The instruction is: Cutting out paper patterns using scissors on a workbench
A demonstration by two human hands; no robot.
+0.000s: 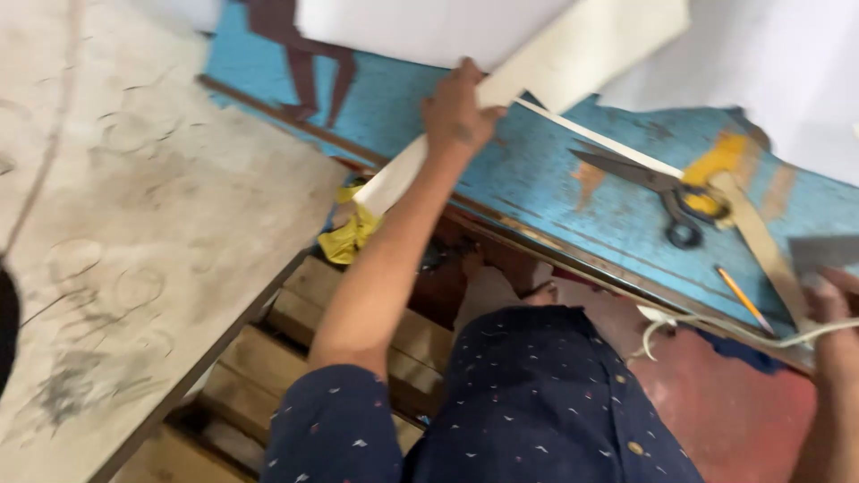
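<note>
Left hand [458,112] reaches out over the blue worktop [555,192]; fingers curled around a long pale strip [537,76], gripping it near mid-length; strip lifted off the surface. Its long axis runs on a diagonal: low end at the worktop's near edge, beside a crumpled yellow rag [349,234]; broad end pointing up toward the far edge and the white sheet [429,31] there. Right hand [832,300] at the worktop's right end, half out of view; it touches a grey piece [819,253]; cannot tell if the fingers are spread or closed. Scissors [658,186] and orange pencil [744,300] lie unused between the hands; strip looks whole, no cut begun, so early stage, judging by this.
</note>
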